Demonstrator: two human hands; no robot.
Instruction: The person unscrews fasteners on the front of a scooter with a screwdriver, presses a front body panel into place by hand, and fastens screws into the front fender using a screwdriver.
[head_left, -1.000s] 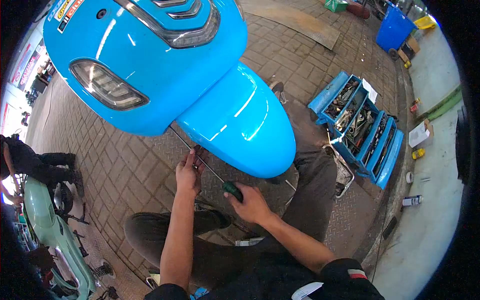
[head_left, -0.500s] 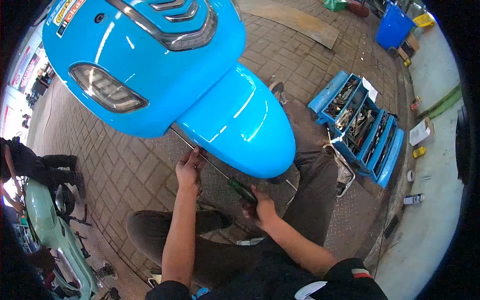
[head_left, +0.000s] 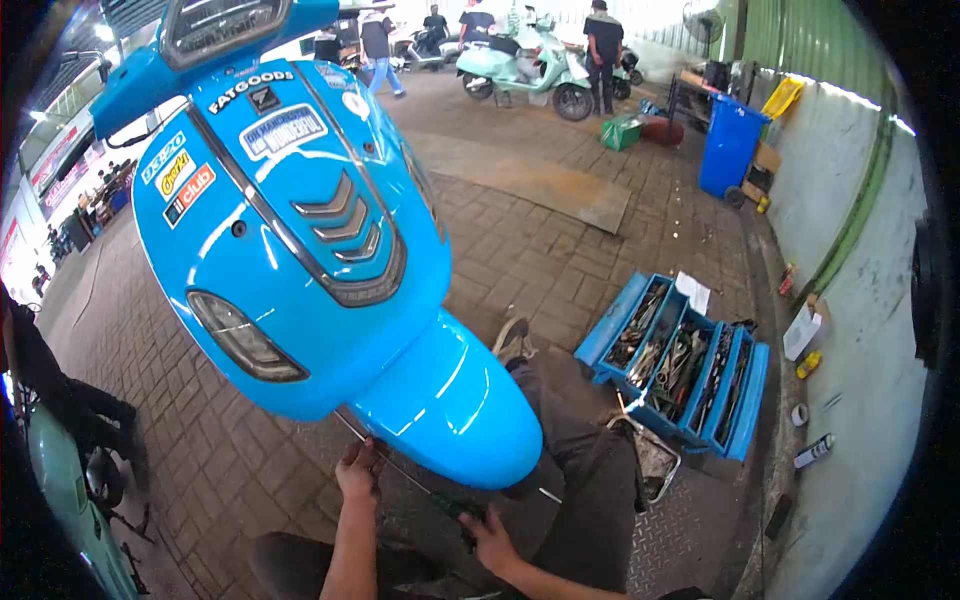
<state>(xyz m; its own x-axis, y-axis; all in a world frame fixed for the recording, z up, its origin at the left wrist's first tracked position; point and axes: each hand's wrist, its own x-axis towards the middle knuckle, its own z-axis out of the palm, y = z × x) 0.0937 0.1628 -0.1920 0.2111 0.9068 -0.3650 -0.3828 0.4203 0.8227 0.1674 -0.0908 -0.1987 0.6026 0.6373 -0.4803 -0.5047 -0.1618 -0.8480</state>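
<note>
A bright blue scooter (head_left: 300,230) with stickers on its front panel fills the left and middle of the view. Below its front fender (head_left: 455,400) runs a long screwdriver (head_left: 405,477) with a dark green handle. My right hand (head_left: 487,535) is wrapped round that handle. My left hand (head_left: 358,470) pinches the shaft farther up, close under the fender's left edge. The screwdriver's tip goes out of sight beneath the scooter's body, so what it touches is hidden.
A blue cantilever toolbox (head_left: 680,365) full of tools lies open on the right, with a metal tray (head_left: 655,465) beside it. A spray can (head_left: 815,450) and a yellow bottle (head_left: 808,365) stand along the wall. A blue bin (head_left: 733,145), parked scooters and several people are farther back.
The camera has tilted up, so the scooter's upper front and the far workshop now show. Both hands keep their hold on the screwdriver under the fender.
</note>
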